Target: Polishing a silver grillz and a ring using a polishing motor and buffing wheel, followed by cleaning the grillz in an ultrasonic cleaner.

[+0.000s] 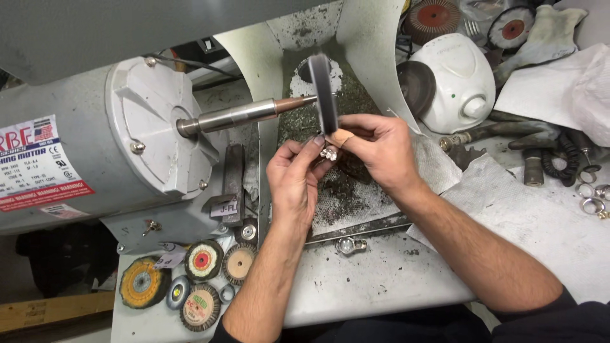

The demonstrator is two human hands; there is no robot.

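Note:
A small silvery jewellery piece is pinched between the fingertips of both hands, just below a dark buffing wheel mounted on the tapered spindle of a grey polishing motor. My left hand grips it from below and the left. My right hand holds it from the right; a bandage wraps one fingertip. The wheel sits inside a cream-coloured dust hood with a dirty mesh floor.
Several small buffing wheels and brushes lie on the bench front left. A white round device, a glove, cloths and abrasive discs sit at the back right. Metal rings lie at the right edge beside a coiled black cord.

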